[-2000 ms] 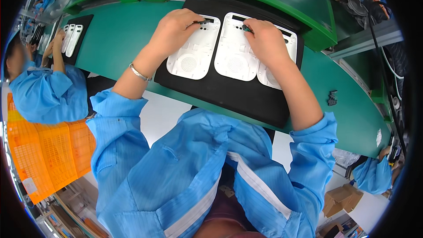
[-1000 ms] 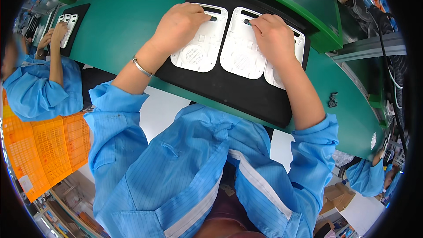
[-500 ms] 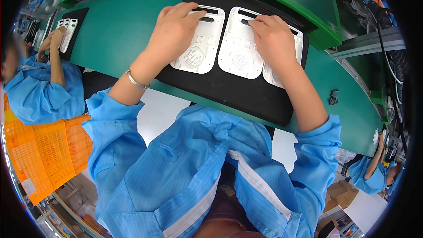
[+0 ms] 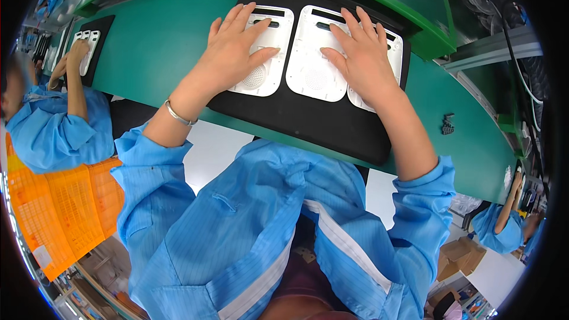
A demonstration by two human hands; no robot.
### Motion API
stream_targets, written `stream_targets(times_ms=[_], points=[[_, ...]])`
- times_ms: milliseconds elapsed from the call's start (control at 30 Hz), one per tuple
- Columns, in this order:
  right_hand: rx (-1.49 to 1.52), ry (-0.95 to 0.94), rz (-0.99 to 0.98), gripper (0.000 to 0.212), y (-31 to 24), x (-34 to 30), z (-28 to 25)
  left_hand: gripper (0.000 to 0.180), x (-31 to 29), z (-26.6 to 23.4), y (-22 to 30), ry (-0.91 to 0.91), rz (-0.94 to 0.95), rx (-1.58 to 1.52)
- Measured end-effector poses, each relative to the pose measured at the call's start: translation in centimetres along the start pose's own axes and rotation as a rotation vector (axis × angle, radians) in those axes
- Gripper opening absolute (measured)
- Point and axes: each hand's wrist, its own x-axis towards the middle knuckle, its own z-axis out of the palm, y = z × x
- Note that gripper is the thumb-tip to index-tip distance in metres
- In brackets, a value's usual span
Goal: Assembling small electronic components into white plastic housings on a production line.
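Observation:
Three white plastic housings lie on a black mat [image 4: 302,123]. My left hand [image 4: 232,50], fingers spread, rests over the left housing [image 4: 277,74], which has a round speaker grille and slots at its far end. The middle housing [image 4: 309,53] lies beside it. My right hand [image 4: 366,53] is open across the middle housing's right side and the right housing [image 4: 395,62], covering much of the latter. Neither hand grips anything.
A green rail [image 4: 409,15] runs behind the mat. A small pile of dark parts [image 4: 447,124] sits on the green table [image 4: 154,47] to the right. At left, a person in a blue sleeve [image 4: 59,124] handles white housings; orange crates [image 4: 68,207] stand below.
Both hands have spread their fingers, which were bent together near the slots. The thumbs now reach out lower over the housings. The view has shifted slightly.

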Motion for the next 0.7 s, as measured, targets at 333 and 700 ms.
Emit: stream_targets(times_ms=[333, 700], points=[[-0.012, 0.024, 0.100, 0.051, 1.5, -1.7, -0.7, 0.052, 3.9, 2.2, 4.8, 0.158, 0.200, -0.132], [-0.044, 0.035, 0.176, 0.044, 4.1, -4.0, -2.0, 0.052, 5.0, 3.1, 4.7, 0.069, 0.220, -0.013]])
